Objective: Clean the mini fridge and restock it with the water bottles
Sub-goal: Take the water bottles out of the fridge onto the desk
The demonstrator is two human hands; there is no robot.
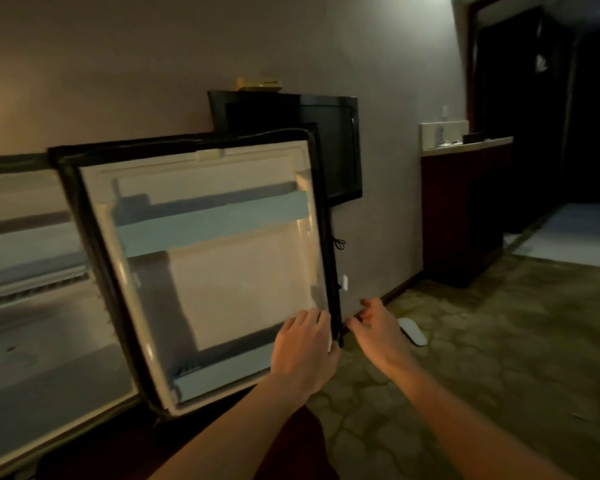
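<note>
The mini fridge (25, 306) stands open at the left, its white interior showing. Its door (222, 271) swings out toward me, white inside with a black rubber seal and a pale blue shelf bar (215, 223). My left hand (305, 348) lies on the door's lower right corner, fingers spread over the inner panel and seal. My right hand (374, 327) hovers just past the door's outer edge, fingers loosely bent, holding nothing. No water bottles are in view.
A black TV (336, 150) hangs on the wall behind the door, a cable dangling below it. A dark wooden counter (465, 209) stands at the right. A small white object (413, 330) lies on the patterned carpet near my right hand.
</note>
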